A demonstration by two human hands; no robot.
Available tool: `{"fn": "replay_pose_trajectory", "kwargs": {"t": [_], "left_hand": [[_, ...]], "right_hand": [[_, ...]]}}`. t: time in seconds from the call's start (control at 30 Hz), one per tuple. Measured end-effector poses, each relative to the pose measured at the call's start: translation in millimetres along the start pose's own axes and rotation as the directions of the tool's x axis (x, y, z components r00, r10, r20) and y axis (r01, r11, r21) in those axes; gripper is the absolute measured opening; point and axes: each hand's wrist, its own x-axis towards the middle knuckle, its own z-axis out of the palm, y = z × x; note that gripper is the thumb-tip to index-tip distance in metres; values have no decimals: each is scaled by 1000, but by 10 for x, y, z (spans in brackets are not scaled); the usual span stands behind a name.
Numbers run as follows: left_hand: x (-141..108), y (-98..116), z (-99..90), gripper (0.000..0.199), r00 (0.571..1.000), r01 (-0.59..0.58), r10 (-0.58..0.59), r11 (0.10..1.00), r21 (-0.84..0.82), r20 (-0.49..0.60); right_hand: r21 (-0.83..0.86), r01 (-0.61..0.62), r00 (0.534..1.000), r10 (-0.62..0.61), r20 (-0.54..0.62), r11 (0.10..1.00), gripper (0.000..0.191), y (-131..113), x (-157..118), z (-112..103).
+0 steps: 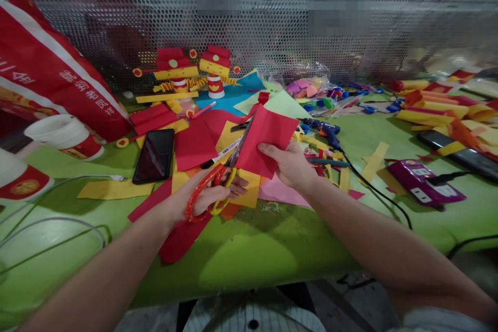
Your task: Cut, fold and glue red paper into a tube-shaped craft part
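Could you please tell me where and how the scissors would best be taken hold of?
Probably by the orange and yellow handle loops, coming from the near side. The scissors point away from the person, with the blades at the red paper, so the loops face the near side and offer a hold clear of the cutting edges. The left hand grips them there.

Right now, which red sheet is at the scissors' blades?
The red sheet pinched in your right hand, its left edge along the scissors. That grip sets it apart; the other red sheets lie on the cluttered table.
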Motion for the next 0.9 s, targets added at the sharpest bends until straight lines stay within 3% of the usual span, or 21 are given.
{"fn": "replay_pose_trajectory", "kwargs": {"t": [0.13, 0.4, 0.9], "left_hand": [[-1, -44, -42, 23, 999, -36, 36, 999, -3, -3], [-3, -31, -91, 16, 999, -45, 41, 987, 154, 33], [-13, 49, -34, 13, 998, 20, -5, 967, 254, -61]], "right_hand": [[-33, 7, 1000, -7, 15, 999, 26, 14, 5, -13], [-81, 7, 999, -4, 36, 997, 23, 20, 6, -22], [-76, -4, 999, 7, 37, 997, 23, 23, 5, -36]]}}
